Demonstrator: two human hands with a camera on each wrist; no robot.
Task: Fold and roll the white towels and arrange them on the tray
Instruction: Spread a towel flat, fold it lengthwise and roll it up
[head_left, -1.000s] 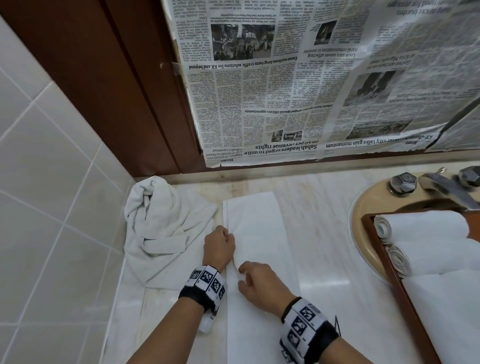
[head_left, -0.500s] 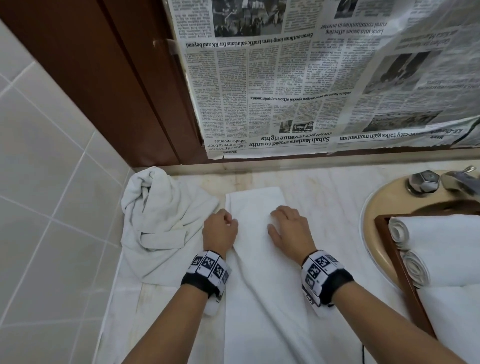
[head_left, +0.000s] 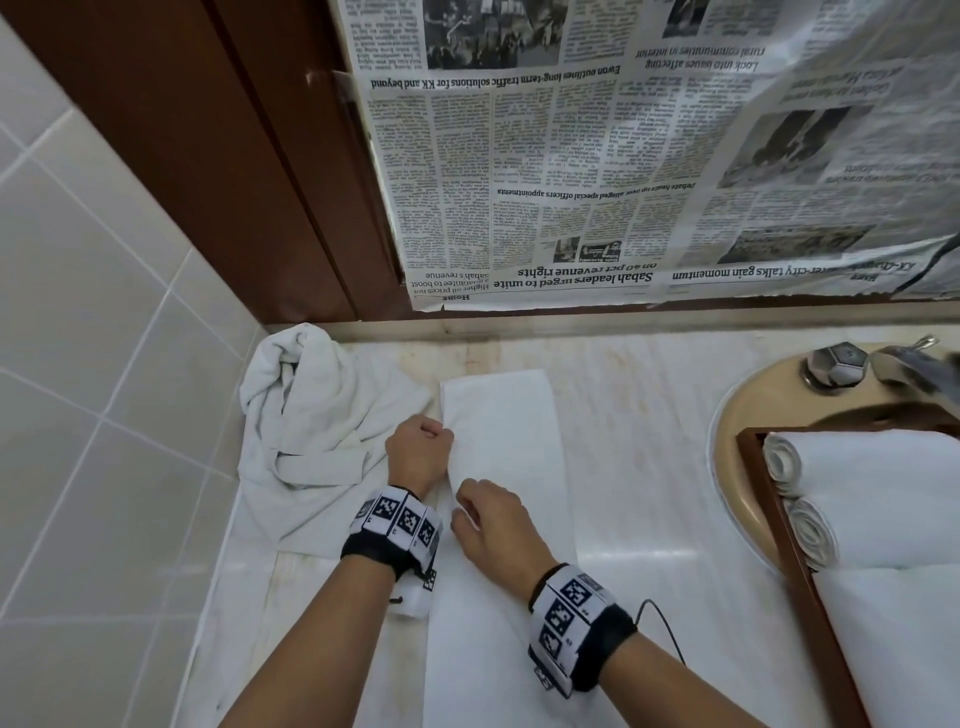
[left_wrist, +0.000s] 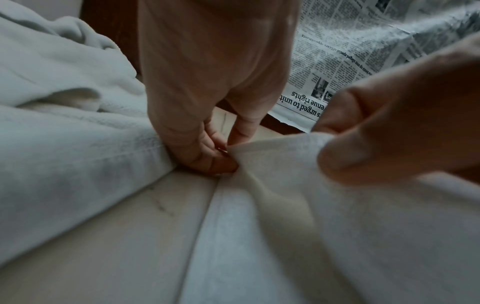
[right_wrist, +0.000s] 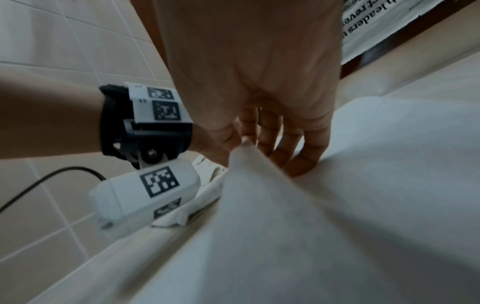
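Note:
A long white towel (head_left: 511, 431), folded into a narrow strip, lies on the marble counter and runs away from me. My left hand (head_left: 420, 449) grips its left edge with curled fingers; the left wrist view shows those fingertips (left_wrist: 221, 162) pinching the hem. My right hand (head_left: 485, 512) sits just nearer on the same edge and pinches a raised fold of cloth (right_wrist: 246, 156). Two rolled white towels (head_left: 852, 462) lie in the wooden tray (head_left: 779, 540) at the right, with a flat folded towel (head_left: 893, 634) nearer in it.
A crumpled white towel (head_left: 322, 431) is heaped on the counter at the left, against the tiled wall (head_left: 93, 338). The tray rests over a beige basin (head_left: 737, 415) with a tap (head_left: 836, 364) behind. Newspaper (head_left: 649, 156) covers the wall above.
My right hand has come back from the middle of the strip to its left edge, close behind my left hand, and has pinched up the cloth there. My left hand has stayed put.

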